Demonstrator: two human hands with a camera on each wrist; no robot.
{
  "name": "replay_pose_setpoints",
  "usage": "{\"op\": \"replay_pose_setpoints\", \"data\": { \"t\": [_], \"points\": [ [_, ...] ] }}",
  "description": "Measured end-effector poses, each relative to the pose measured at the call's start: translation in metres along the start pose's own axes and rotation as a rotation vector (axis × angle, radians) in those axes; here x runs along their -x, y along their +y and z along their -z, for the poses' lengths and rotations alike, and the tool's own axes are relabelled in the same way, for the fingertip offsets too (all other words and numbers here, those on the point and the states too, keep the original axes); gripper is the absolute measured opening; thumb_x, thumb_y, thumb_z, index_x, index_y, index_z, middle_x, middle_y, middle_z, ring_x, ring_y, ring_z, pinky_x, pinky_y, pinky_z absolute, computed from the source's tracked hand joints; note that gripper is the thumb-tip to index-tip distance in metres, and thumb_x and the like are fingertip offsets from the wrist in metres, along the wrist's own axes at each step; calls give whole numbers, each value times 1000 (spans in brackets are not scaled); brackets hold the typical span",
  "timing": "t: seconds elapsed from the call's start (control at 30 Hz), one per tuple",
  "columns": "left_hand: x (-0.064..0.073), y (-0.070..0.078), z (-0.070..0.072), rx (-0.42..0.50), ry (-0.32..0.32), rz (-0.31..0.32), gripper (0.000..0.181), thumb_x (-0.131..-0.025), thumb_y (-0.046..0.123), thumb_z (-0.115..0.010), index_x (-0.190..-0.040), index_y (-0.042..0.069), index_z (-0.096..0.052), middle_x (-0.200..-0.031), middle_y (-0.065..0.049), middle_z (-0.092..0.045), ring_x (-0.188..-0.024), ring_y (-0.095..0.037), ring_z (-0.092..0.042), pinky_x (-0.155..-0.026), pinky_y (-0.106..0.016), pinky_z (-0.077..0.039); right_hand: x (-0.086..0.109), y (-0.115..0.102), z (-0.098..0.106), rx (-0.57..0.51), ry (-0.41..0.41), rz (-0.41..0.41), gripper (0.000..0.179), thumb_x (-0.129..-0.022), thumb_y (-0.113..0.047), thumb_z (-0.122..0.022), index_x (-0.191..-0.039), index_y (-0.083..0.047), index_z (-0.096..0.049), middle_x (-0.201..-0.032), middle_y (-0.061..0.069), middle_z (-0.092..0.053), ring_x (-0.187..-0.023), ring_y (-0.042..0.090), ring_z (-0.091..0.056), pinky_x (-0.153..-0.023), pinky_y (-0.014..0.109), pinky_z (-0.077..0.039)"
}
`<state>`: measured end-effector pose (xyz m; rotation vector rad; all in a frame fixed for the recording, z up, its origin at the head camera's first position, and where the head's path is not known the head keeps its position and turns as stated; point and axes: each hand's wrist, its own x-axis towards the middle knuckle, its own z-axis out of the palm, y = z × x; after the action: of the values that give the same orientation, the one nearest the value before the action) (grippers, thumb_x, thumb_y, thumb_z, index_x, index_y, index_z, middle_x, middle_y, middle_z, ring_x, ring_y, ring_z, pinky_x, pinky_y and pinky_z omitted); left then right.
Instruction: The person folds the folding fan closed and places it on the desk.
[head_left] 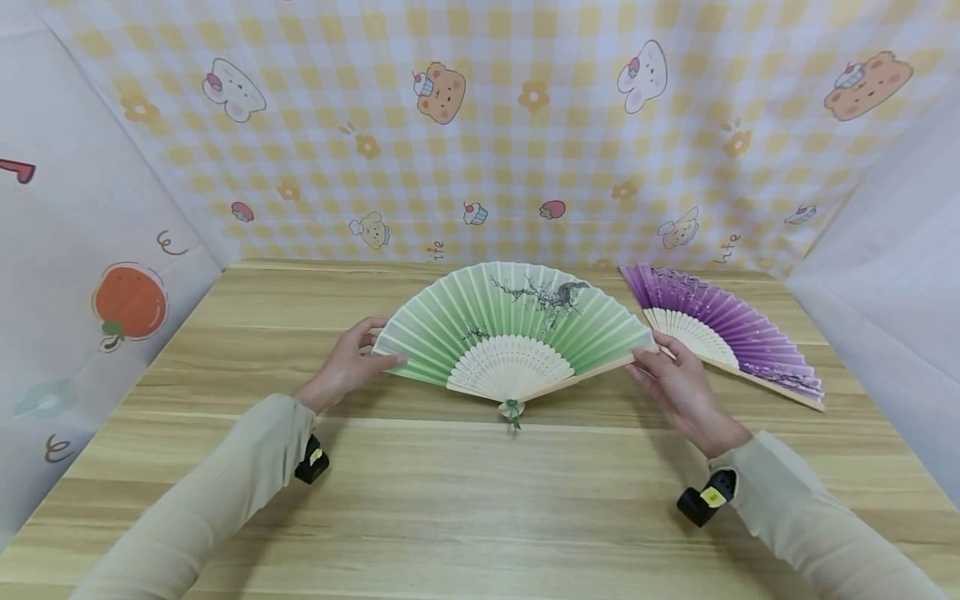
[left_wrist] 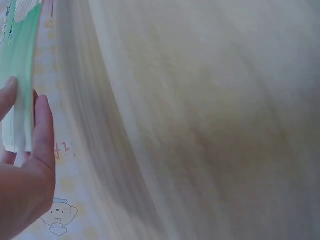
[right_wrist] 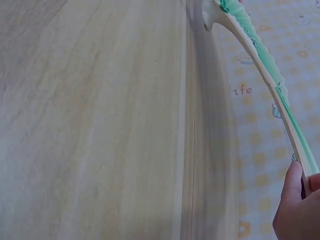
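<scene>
A green folding fan [head_left: 517, 308], spread wide with a dark branch print and pale pierced ribs, is held up between both hands in the head view. My left hand [head_left: 348, 362] pinches its left end, thumb on the front and fingers behind. The left wrist view shows that hand [left_wrist: 30, 170] gripping the pale green edge [left_wrist: 20, 110]. At the other end, my right hand [head_left: 678, 387] pinches the outer wooden rib. In the right wrist view the fan's guard rib [right_wrist: 272, 85] runs down into the right hand [right_wrist: 300, 210]. A green tassel hangs at the pivot [head_left: 512, 408].
Behind the right hand, an open purple folding fan [head_left: 750, 333] lies at the table's back right. The wood-grain table [head_left: 480, 517] meets a yellow checked cloth [head_left: 495, 150] at the back. White cloth [head_left: 67, 250] hangs on the left side.
</scene>
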<state>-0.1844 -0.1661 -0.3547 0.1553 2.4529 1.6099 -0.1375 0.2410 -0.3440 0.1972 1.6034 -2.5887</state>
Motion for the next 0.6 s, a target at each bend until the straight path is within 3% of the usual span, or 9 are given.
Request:
{"op": "replay_pose_setpoints", "data": {
  "t": [0.43, 0.6],
  "points": [
    [3, 3, 6, 85, 0, -37, 58, -77, 0, -64, -128, 1, -37, -106, -22, -48, -80, -20, -59, -70, -37, -53, 0, 1, -1, -70, -23, 50, 33, -85, 7, -51, -111, -6, -37, -95, 3, -57, -82, 12, -61, -80, 22, -48],
    [5, 6, 6, 106, -3, -34, 57, -77, -1, -63, -128, 1, -38, -106, -21, -48, -77, -18, -60, -71, -38, -53, 2, -1, 0, -81, -25, 34, 33, -85, 7, -51, -112, -6, -37, -93, 4, -56, -80, 13, -61, -80, 23, -49]
  ]
}}
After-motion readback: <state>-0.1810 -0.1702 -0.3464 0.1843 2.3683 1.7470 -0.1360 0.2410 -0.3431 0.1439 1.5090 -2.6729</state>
